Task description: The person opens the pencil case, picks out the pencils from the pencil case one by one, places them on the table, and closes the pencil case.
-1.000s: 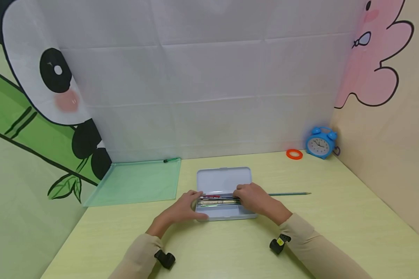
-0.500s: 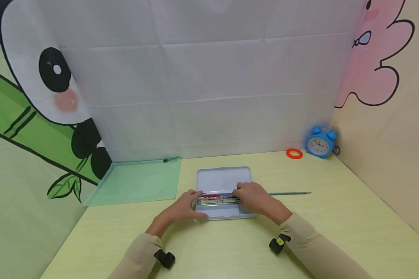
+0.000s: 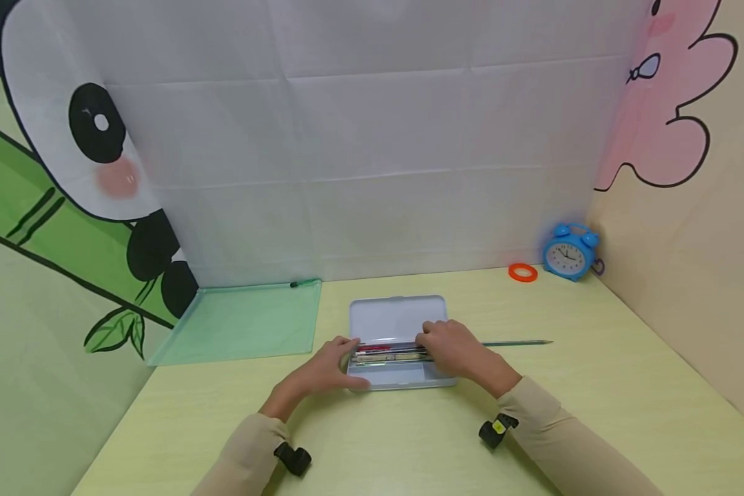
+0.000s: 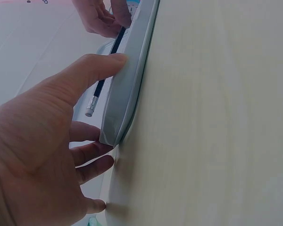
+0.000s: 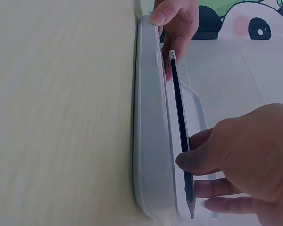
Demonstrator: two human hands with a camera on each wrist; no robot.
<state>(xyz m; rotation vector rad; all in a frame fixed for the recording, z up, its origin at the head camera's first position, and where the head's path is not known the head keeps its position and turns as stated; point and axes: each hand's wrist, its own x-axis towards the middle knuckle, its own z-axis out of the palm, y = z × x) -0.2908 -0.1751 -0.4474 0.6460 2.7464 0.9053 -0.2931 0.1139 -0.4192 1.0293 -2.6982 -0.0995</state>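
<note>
Both hands work at an open case [image 3: 398,317], midway between the left and right edges of the table [image 3: 378,448].
The left hand [image 3: 328,367] spans the case's left end, thumb pressing its front wall, other fingers fanned and slightly bent; the right hand [image 3: 455,350] angles in from the right, its fingers nearly together, pinching a dark pencil [image 5: 180,103] lengthwise over the case.

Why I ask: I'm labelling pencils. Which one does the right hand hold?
The dark pencil whose eraser end points toward the left hand. The right hand pinches it; another pencil shows beyond, its sharpened tip pointing right.
</note>
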